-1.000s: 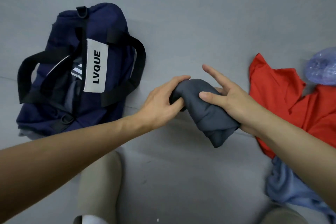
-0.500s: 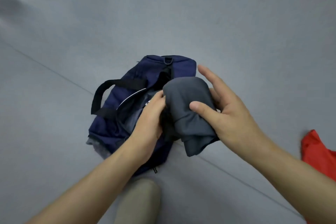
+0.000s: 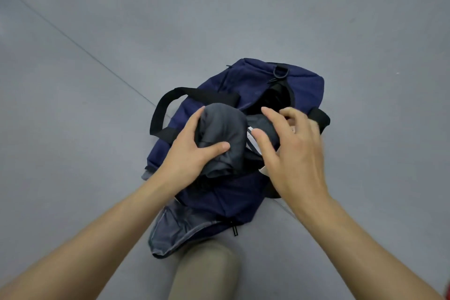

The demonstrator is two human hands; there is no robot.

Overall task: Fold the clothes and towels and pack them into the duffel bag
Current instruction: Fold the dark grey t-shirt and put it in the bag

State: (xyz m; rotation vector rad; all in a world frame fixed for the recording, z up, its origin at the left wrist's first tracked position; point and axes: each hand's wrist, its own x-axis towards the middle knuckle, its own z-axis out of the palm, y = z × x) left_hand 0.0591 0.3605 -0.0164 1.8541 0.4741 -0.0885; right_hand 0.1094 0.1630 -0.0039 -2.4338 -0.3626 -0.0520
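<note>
A navy duffel bag (image 3: 246, 200) with black handles lies on the grey floor, its top opening dark and unzipped. My left hand (image 3: 187, 153) grips a rolled dark grey garment (image 3: 222, 129) and holds it at the bag's opening, thumb across its lower part. Just right of the roll, my right hand (image 3: 289, 151) hovers over the opening with fingers spread and loosely bent, holding nothing. More dark fabric and a white-striped piece show inside the bag between my hands.
A bluish-grey cloth (image 3: 170, 231) sticks out from under the bag's near end. My knee in beige trousers (image 3: 204, 273) is directly below the bag. A sliver of red cloth (image 3: 447, 291) shows at the bottom right corner. Grey floor surrounds everything.
Both hands carried the grey roll leftward to the bag. The right hand has let go of it and opened; the left hand alone holds it at the opening now.
</note>
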